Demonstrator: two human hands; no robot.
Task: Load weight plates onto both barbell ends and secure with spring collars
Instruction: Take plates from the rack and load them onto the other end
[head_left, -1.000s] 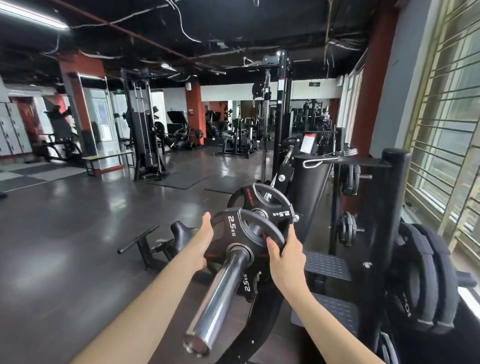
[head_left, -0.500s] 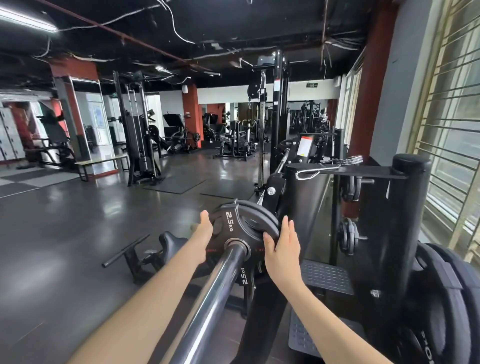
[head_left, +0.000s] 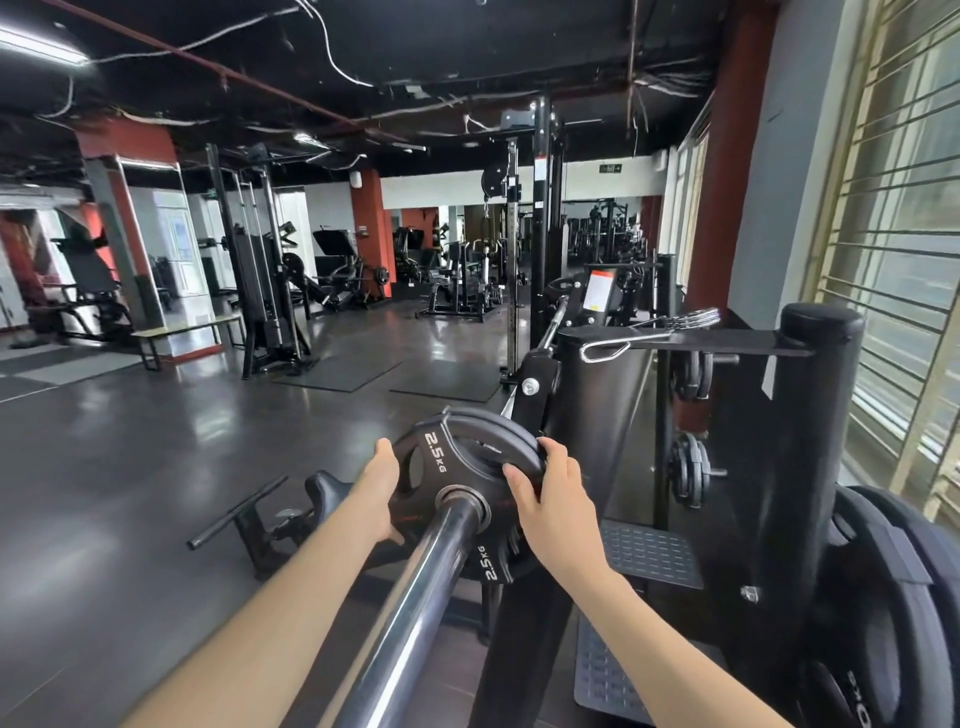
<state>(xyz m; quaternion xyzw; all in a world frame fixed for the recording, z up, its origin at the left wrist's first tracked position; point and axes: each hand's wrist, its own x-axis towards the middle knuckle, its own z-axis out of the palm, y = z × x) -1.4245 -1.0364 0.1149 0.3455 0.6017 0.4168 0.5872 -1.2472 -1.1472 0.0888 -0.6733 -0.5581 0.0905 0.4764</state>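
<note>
Plate: 2.5 kg weight plate (head_left: 457, 467) threaded on barbell sleeve (head_left: 415, 597), a second plate behind it
Left hand (head_left: 382, 488): fingers curled round plate's left rim
Right hand (head_left: 553, 491): fingers curled over right rim
Collar: spring collar (head_left: 649, 335) lying on rack shelf (head_left: 727, 347), well apart

We are seeing two bare forearms running up from the bottom edge of the view, with no sleeve showing on either. The left hand (head_left: 382, 486) and the right hand (head_left: 553, 496) are wearing no gloves, and no watch, band or ring is showing at either wrist or on the fingers we can make out.
</note>
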